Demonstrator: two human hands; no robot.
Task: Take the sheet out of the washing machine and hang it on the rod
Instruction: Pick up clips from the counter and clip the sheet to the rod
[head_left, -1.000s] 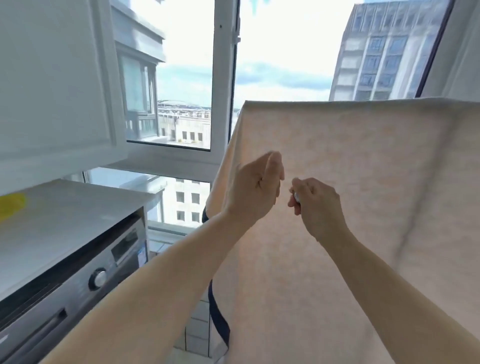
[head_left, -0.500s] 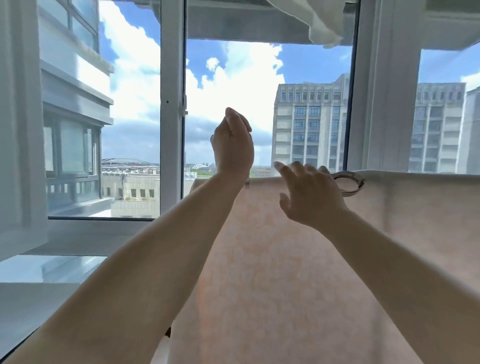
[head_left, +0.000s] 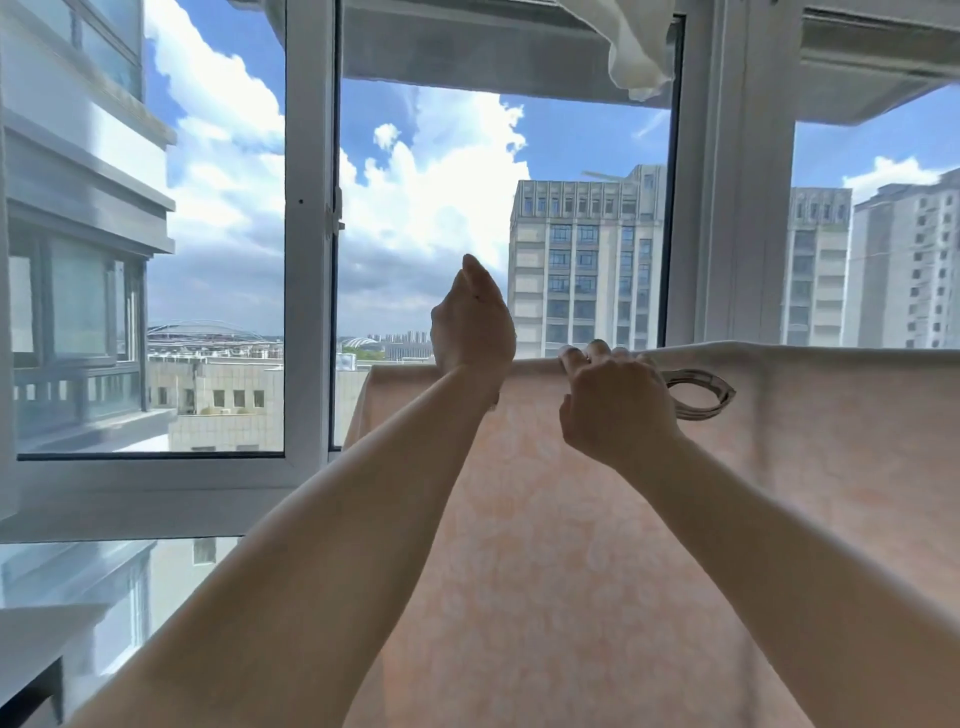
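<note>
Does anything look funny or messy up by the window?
Mostly it looks tidy: the pinkish sheet hangs flat, its top edge straight. One odd bit: a white cloth is bunched up and dangling from the top of the window frame. A metal ring also sticks out beside the right hand; what it is for is unclear.

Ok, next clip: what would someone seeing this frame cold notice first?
Probably the pale peach sheet draped over a line across the lower right, filling nearly half the view. Next, the two bare forearms reaching up to its top edge: the right hand has its fingers hooked over that edge beside a metal ring, while the left hand is raised against the window and the bright sky.
</note>
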